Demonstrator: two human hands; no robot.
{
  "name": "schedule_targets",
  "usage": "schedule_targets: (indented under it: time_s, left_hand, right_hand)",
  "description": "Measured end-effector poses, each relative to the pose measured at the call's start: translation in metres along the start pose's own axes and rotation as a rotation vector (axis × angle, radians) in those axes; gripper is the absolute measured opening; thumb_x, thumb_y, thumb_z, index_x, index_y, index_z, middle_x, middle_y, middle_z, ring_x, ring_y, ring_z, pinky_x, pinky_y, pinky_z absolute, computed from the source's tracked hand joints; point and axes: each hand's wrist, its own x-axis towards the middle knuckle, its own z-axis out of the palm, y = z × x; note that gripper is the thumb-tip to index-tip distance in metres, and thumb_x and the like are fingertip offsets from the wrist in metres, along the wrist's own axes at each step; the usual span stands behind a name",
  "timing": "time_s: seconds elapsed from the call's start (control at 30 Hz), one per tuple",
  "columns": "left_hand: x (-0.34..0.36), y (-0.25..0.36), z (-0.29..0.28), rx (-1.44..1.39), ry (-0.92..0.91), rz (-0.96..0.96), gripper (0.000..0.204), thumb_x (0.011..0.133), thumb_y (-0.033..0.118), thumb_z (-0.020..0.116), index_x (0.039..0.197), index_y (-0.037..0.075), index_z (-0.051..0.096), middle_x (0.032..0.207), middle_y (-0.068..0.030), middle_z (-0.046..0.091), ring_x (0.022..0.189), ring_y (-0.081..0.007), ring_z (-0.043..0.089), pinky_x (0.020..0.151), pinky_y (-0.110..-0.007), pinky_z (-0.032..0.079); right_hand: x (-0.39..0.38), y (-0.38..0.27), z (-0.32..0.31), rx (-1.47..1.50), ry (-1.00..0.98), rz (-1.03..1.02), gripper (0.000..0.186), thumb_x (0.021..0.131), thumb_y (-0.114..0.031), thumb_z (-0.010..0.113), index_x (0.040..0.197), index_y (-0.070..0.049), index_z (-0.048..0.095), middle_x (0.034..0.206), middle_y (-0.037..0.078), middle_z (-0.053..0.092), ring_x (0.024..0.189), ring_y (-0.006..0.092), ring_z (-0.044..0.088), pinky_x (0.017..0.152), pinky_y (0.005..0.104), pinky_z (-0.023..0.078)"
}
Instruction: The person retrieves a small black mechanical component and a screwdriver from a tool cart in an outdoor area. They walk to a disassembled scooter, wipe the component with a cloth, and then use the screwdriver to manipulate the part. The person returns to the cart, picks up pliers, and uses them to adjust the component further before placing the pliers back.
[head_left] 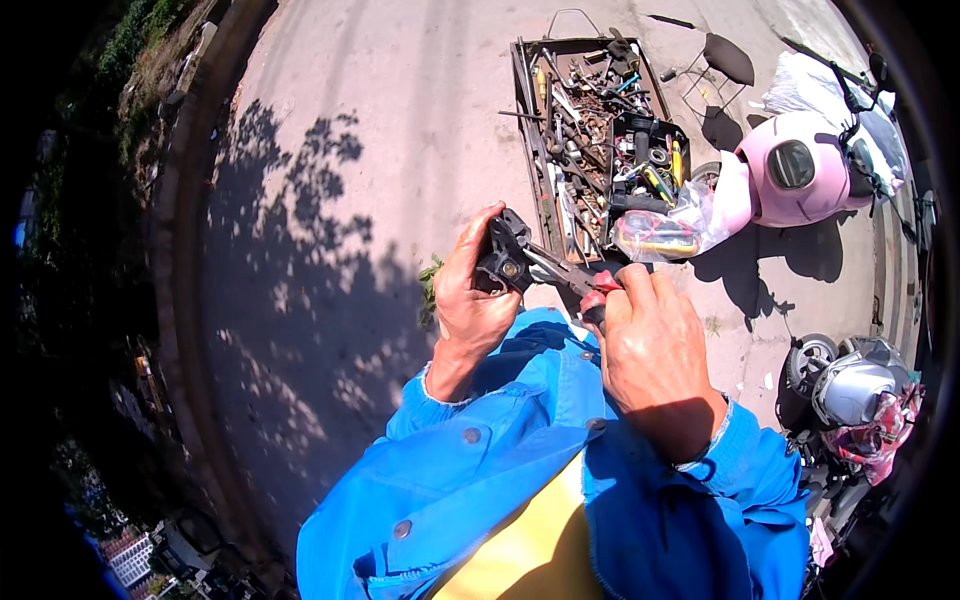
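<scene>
In the head view my left hand (pixel 473 305) grips a small black part (pixel 500 258) with a brass-coloured fitting at its middle, held up in front of my blue jacket. My right hand (pixel 650 350) is closed on red-handled pliers (pixel 604 292), whose metal jaws point up and left and reach the right side of the black part. Whether the jaw tips are clamped on it I cannot tell.
Beyond my hands lies a metal tray (pixel 520 90) of jumbled tools, with a black box (pixel 652 130) and a clear bag (pixel 655 235). Right are a folding stool (pixel 728 58), a pink scooter (pixel 805 190) and a silver scooter (pixel 858 390). A curb (pixel 180 150) runs left.
</scene>
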Motion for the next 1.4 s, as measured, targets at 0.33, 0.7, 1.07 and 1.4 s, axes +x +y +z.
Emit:
schedule_targets:
  time_s: [0.33, 0.7, 1.07, 1.4]
  left_hand:
    - [0.0, 0.0, 0.0, -0.036, 0.083, 0.013, 0.067, 0.081, -0.014, 0.073, 0.144, -0.002, 0.053, 0.121, -0.014, 0.071, 0.112, -0.0223, 0.072, 0.096, -0.032, 0.056]
    - [-0.002, 0.0, -0.013, 0.011, 0.022, 0.072, 0.067, 0.08, -0.013, 0.074, 0.143, -0.002, 0.057, 0.116, -0.0126, 0.073, 0.107, -0.0185, 0.073, 0.095, -0.029, 0.056]
    - [0.006, 0.005, -0.022, 0.12, -0.072, 0.089, 0.07, 0.079, -0.01, 0.075, 0.146, -0.001, 0.055, 0.115, -0.0138, 0.073, 0.103, -0.0176, 0.071, 0.091, -0.028, 0.055]
    - [0.007, -0.009, -0.023, 0.023, -0.342, -0.103, 0.047, 0.08, 0.003, 0.079, 0.118, -0.001, 0.051, 0.102, -0.0163, 0.067, 0.094, -0.027, 0.071, 0.084, -0.036, 0.057]
  right_hand:
    - [0.004, -0.003, -0.004, 0.07, 0.041, 0.011, 0.034, 0.078, -0.009, 0.081, 0.106, 0.003, 0.065, 0.114, 0.015, 0.061, 0.099, 0.0357, 0.061, 0.084, 0.0457, 0.052]
    - [0.0, -0.012, -0.009, 0.019, -0.037, 0.004, 0.033, 0.08, -0.015, 0.08, 0.102, 0.003, 0.064, 0.108, 0.017, 0.058, 0.096, 0.0353, 0.059, 0.077, 0.046, 0.05]
    - [-0.003, 0.001, 0.023, 0.297, -0.011, 0.028, 0.022, 0.085, -0.011, 0.076, 0.098, 0.004, 0.066, 0.103, 0.019, 0.06, 0.091, 0.0375, 0.062, 0.076, 0.0486, 0.053]
    - [0.002, 0.03, 0.017, 0.516, -0.181, 0.212, 0.03, 0.093, -0.023, 0.074, 0.107, 0.003, 0.071, 0.096, 0.019, 0.064, 0.088, 0.042, 0.065, 0.078, 0.0495, 0.05]
